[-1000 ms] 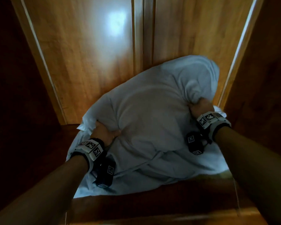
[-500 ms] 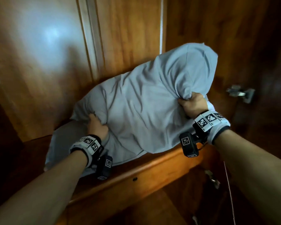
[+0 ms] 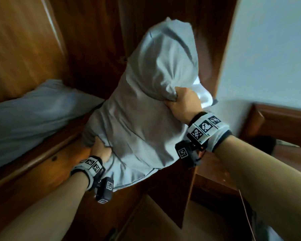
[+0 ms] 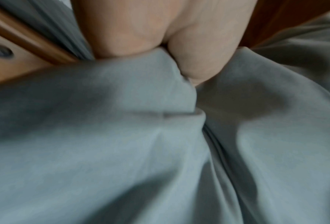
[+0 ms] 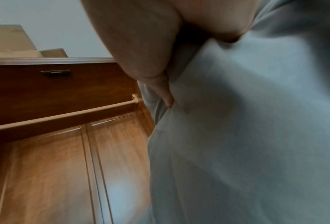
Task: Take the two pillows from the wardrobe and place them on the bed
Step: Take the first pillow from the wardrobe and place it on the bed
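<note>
A grey-blue pillow [image 3: 142, 119] hangs in the air in front of the wooden wardrobe [image 3: 24, 49], clear of its shelf. My left hand [image 3: 101, 150] grips the pillow's lower left edge, fingers bunched in the cloth [image 4: 160, 121]. My right hand [image 3: 182, 101] grips a fistful of its upper right side, and the right wrist view shows the fabric [image 5: 246, 136] filling that frame. A second grey-blue pillow [image 3: 30, 115] lies on the wardrobe shelf at the left. The bed is not in view.
The wardrobe shelf's front edge [image 3: 42, 162] runs below the left pillow. A dark wooden side panel [image 3: 215, 49] stands behind the held pillow. A pale wall [image 3: 271, 49] and dark wooden furniture [image 3: 276, 122] are at the right. A hanging rail [image 5: 64, 115] crosses inside the wardrobe.
Both hands have lifted the pillow off the shelf and swung it to the right, out of the wardrobe. The second pillow underneath is uncovered on the shelf.
</note>
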Available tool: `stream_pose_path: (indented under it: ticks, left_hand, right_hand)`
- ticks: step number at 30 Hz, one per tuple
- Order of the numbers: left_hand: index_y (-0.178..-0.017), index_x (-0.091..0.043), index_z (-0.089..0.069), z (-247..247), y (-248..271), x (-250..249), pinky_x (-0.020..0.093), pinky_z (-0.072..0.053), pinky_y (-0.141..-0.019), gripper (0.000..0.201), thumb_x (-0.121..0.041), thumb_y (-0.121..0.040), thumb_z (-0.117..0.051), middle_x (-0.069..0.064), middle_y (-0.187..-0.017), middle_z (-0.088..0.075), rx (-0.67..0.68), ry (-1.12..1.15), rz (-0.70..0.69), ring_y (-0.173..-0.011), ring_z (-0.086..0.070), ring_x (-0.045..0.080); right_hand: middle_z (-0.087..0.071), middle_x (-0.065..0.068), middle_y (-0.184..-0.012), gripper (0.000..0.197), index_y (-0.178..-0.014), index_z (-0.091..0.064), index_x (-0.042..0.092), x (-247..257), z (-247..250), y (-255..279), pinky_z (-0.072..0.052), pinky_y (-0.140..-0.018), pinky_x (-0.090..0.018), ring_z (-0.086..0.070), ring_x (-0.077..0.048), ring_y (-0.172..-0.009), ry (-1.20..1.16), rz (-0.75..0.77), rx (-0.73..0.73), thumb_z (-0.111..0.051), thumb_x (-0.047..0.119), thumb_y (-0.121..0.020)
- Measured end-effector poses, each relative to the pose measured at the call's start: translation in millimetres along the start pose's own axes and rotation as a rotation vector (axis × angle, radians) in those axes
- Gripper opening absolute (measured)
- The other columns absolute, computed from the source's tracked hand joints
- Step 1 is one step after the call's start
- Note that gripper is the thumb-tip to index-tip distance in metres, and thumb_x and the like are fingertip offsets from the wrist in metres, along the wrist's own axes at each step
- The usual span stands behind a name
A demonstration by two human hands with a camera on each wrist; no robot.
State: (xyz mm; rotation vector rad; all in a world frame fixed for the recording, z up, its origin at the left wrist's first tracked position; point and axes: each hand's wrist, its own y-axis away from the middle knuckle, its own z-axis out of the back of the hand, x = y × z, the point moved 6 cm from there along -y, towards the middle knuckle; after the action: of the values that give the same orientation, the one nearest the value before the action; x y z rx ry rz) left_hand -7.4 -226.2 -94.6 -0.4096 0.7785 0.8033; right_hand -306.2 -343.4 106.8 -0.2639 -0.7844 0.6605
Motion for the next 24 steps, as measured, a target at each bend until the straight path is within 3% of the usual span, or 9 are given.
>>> stream_pose_path:
  ticks: [2, 4, 5, 6, 8, 12, 16, 21, 24]
  left_hand:
    - [-0.133, 0.005, -0.046, -51, 26, -17, 0.045, -0.044, -0.101, 0.056, -0.006, -0.082, -0.066, 0.027, -0.131, -0.057, 0.117, -0.027, -0.027, -0.121, -0.056, 0.041]
    - [-0.101, 0.006, -0.061, -95, 50, -37, 0.044, -0.05, -0.089, 0.032, -0.007, -0.073, -0.065, 0.029, -0.109, -0.067, 0.225, -0.063, -0.1, -0.106, -0.064, 0.042]
    - [-0.085, 0.003, -0.058, -116, 56, -41, 0.044, -0.053, -0.081, 0.02, -0.008, -0.068, -0.061, 0.029, -0.094, -0.069, 0.262, -0.047, -0.122, -0.094, -0.067, 0.04]
    - [-0.081, 0.0, -0.053, -137, 66, -49, 0.043, -0.054, -0.076, 0.016, -0.007, -0.067, -0.059, 0.025, -0.084, -0.068, 0.301, -0.041, -0.143, -0.086, -0.068, 0.036]
    - [-0.088, 0.0, -0.051, -170, 88, -62, 0.037, -0.05, -0.078, 0.017, -0.002, -0.073, -0.058, 0.018, -0.082, -0.064, 0.371, -0.029, -0.179, -0.083, -0.063, 0.029]
    - [-0.093, 0.005, -0.055, -221, 131, -82, 0.031, -0.041, -0.078, 0.023, -0.005, -0.072, -0.057, 0.017, -0.084, -0.06, 0.505, -0.013, -0.232, -0.089, -0.062, 0.033]
    - [-0.109, 0.002, -0.051, -260, 178, -105, 0.037, -0.046, -0.092, 0.036, -0.005, -0.075, -0.061, 0.025, -0.107, -0.063, 0.571, -0.004, -0.292, -0.103, -0.061, 0.037]
    - [-0.11, 0.002, -0.053, -316, 233, -151, 0.036, -0.052, -0.078, 0.039, -0.011, -0.075, -0.064, 0.025, -0.1, -0.068, 0.713, -0.045, -0.375, -0.096, -0.067, 0.037]
    - [-0.114, 0.0, -0.048, -357, 254, -176, 0.041, -0.051, -0.089, 0.05, -0.014, -0.069, -0.064, 0.021, -0.104, -0.066, 0.741, -0.042, -0.411, -0.101, -0.065, 0.034]
  right_hand:
    - [-0.072, -0.016, -0.092, 0.012, -0.075, -0.053, 0.023, -10, 28, 25, -0.031, -0.069, -0.032, -0.063, -0.039, -0.093, 0.089, 0.015, -0.022, -0.06, 0.018, -0.085]
    - [-0.07, -0.014, -0.082, 0.017, -0.071, -0.048, 0.023, -14, 54, 49, -0.037, -0.066, -0.035, -0.062, -0.039, -0.086, 0.148, 0.041, -0.068, -0.059, 0.014, -0.08]
    - [-0.068, -0.015, -0.078, 0.018, -0.069, -0.045, 0.022, -15, 65, 59, -0.039, -0.064, -0.036, -0.061, -0.04, -0.082, 0.168, 0.056, -0.085, -0.058, 0.012, -0.078]
    - [-0.067, -0.015, -0.075, 0.019, -0.068, -0.043, 0.021, -18, 77, 70, -0.039, -0.062, -0.037, -0.06, -0.04, -0.078, 0.204, 0.059, -0.101, -0.057, 0.011, -0.076]
    - [-0.064, -0.013, -0.071, 0.021, -0.067, -0.04, 0.021, -26, 98, 88, -0.032, -0.06, -0.034, -0.059, -0.038, -0.075, 0.262, 0.036, -0.137, -0.056, 0.009, -0.075]
    - [-0.05, 0.0, -0.062, 0.027, -0.062, -0.034, 0.021, -55, 131, 122, -0.032, -0.059, -0.033, -0.056, -0.033, -0.069, 0.328, -0.092, -0.186, -0.056, 0.008, -0.071]
    - [-0.058, -0.006, -0.065, 0.021, -0.065, -0.041, 0.019, -91, 165, 159, -0.035, -0.059, -0.034, -0.057, -0.034, -0.071, 0.369, -0.203, -0.239, -0.057, 0.01, -0.075]
    - [-0.065, -0.012, -0.07, 0.013, -0.068, -0.05, 0.014, -145, 231, 209, -0.044, -0.064, -0.038, -0.059, -0.038, -0.075, 0.42, -0.345, -0.334, -0.06, 0.011, -0.076]
    - [-0.061, -0.009, -0.069, 0.013, -0.069, -0.051, 0.012, -187, 274, 245, -0.039, -0.065, -0.037, -0.058, -0.038, -0.076, 0.414, -0.444, -0.391, -0.061, 0.01, -0.078]
